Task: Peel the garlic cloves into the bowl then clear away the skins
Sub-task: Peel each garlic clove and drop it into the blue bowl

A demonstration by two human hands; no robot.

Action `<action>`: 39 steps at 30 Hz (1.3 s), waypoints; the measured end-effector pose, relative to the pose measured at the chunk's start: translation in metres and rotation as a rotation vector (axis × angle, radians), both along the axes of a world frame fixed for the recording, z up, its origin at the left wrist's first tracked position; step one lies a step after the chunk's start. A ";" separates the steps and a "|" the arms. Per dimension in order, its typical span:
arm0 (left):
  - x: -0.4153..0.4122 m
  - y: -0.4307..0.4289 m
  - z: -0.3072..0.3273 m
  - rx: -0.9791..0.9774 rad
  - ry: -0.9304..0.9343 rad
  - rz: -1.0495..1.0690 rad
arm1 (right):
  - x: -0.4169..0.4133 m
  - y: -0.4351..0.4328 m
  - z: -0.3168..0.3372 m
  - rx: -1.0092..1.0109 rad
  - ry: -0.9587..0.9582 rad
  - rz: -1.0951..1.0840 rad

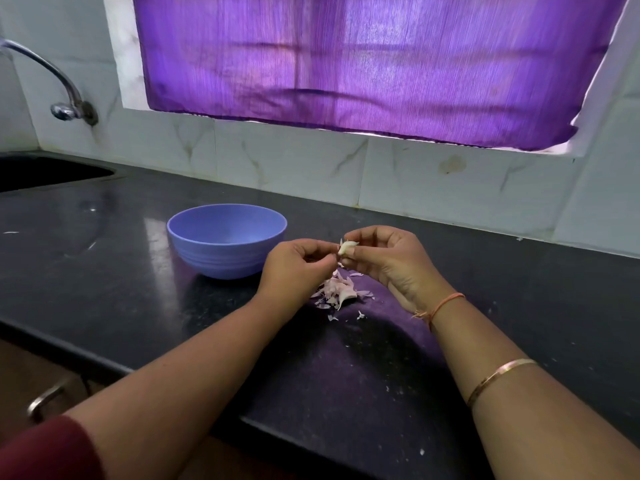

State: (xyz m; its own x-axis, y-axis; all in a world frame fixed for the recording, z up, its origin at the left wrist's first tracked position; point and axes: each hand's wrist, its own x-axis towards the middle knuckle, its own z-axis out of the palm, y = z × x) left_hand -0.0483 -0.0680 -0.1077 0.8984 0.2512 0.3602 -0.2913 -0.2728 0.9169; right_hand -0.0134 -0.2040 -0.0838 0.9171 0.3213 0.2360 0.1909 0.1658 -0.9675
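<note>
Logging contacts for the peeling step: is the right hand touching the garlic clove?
Touching. The head view shows the right hand pinching the garlic clove in its fingertips, raised above the skins on the counter.

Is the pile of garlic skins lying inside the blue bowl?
No, the pile of garlic skins lies on the dark countertop, to the right of the blue bowl and outside it.

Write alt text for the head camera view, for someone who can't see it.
Two bare hands peel a garlic clove over a pile of skins on a dark countertop; the right hand holds it, the left hand pinches its skin. A lavender bowl stands left of them.
</note>
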 end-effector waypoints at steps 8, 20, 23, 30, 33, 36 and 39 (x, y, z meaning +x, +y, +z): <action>-0.001 0.001 0.001 0.051 -0.013 0.029 | -0.001 0.000 -0.001 -0.087 -0.070 -0.060; 0.000 0.003 0.000 0.067 0.020 0.036 | 0.000 0.000 -0.001 -0.159 -0.114 -0.066; 0.000 0.003 0.001 0.053 0.003 0.034 | -0.001 -0.001 -0.001 -0.141 -0.095 -0.061; 0.000 0.001 0.001 0.004 0.002 0.023 | -0.001 -0.001 -0.002 -0.310 -0.204 -0.128; 0.000 0.002 0.001 0.007 -0.001 0.027 | -0.001 0.000 -0.001 -0.277 -0.168 -0.075; 0.000 0.002 0.001 0.029 -0.006 0.033 | 0.000 0.001 -0.003 -0.276 -0.158 -0.028; -0.001 0.003 0.002 0.043 -0.006 0.037 | 0.000 0.001 -0.004 -0.264 -0.160 -0.011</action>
